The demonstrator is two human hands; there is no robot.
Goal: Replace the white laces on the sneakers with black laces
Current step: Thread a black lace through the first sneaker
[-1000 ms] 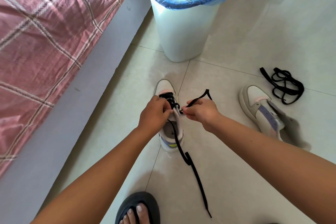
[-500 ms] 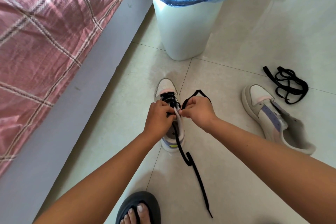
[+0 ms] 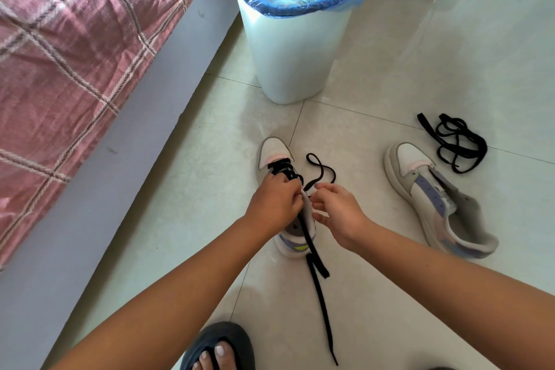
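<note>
On the tiled floor [image 3: 375, 294] in front of you, your left hand [image 3: 274, 204] is curled around the upper of the half-laced sneaker [image 3: 277, 156], while your right hand [image 3: 338, 210] sits just beside it, fingers loosely bent; whether they pinch the black lace [image 3: 318, 279] you cannot tell from here. That lace loops past the toe and trails back toward your sandalled foot [image 3: 219, 348]. The second sneaker [image 3: 432, 198] lies unlaced to the right, a bundled black lace [image 3: 456, 141] beyond it, the lined bin [image 3: 294, 39] further off.
</note>
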